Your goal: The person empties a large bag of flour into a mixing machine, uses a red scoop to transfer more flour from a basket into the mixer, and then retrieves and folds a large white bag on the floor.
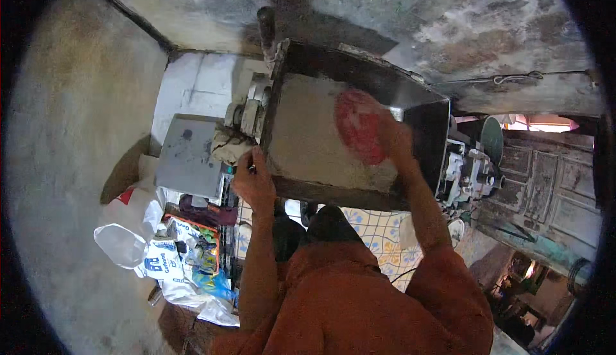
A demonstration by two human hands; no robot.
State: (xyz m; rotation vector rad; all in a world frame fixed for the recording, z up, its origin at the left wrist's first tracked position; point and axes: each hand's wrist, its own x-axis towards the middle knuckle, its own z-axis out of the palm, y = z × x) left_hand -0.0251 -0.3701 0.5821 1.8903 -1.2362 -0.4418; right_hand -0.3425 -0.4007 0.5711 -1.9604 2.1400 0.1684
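Observation:
In front of me is a dark metal hopper point(428, 134), a box-shaped bin with a layer of greyish-beige powder point(301, 130) in it. My right hand point(393, 138) reaches over its right side and grips a red shallow dish point(356, 127), slightly blurred, which lies tilted against the powder. The fingers behind the dish are partly hidden. Outside the hopper's near left corner, my left hand point(255, 185) is closed with the fingers curled; a small dark bit shows between them, too small to name. Just beyond that hand hangs a crumpled beige cloth point(231, 146) beside metal fittings point(253, 111).
Left of the hopper is a flat grey scale platform point(189, 156). Below it stands an orange crate point(217, 252) with plastic bags point(170, 268). Machine parts point(471, 175) adjoin the hopper's right side. A wooden door point(545, 175) is farther right. An upright lever point(266, 31) rises at the back left.

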